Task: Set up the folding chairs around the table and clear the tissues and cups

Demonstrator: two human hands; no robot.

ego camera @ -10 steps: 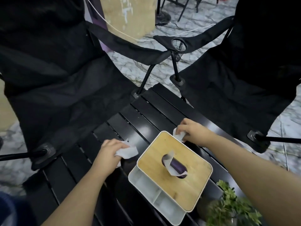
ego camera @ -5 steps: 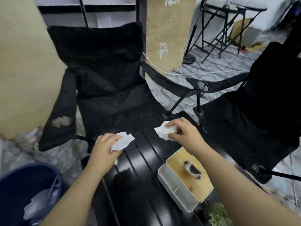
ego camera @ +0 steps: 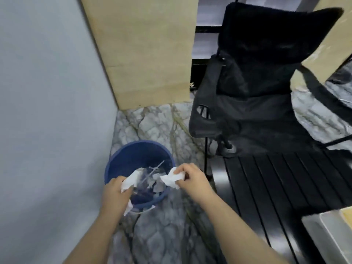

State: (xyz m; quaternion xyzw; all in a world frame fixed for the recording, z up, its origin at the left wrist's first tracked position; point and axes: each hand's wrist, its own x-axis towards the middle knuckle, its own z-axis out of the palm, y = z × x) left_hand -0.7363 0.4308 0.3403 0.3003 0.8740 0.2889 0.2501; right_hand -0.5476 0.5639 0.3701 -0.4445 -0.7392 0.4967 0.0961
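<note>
My left hand [ego camera: 114, 193] grips a crumpled white tissue [ego camera: 130, 181] over the near rim of a blue waste bin [ego camera: 122, 159] on the floor. My right hand [ego camera: 192, 178] holds a second white tissue [ego camera: 171, 179] over the bin's right rim. Inside the bin lie clear plastic cups and more white tissue [ego camera: 150, 180]. A black folding chair [ego camera: 253, 103] stands unfolded at the far end of the black slatted table [ego camera: 276, 183].
A grey wall [ego camera: 47, 111] stands close on the left and a tan panel [ego camera: 148, 54] behind the bin. A white tissue box [ego camera: 329, 231] sits at the table's near right corner. The floor [ego camera: 162, 235] is marble-patterned stone.
Both hands have carried their tissues off the table, left and down to the bin. The view has swung left, so the second chair and the plant are out of sight.
</note>
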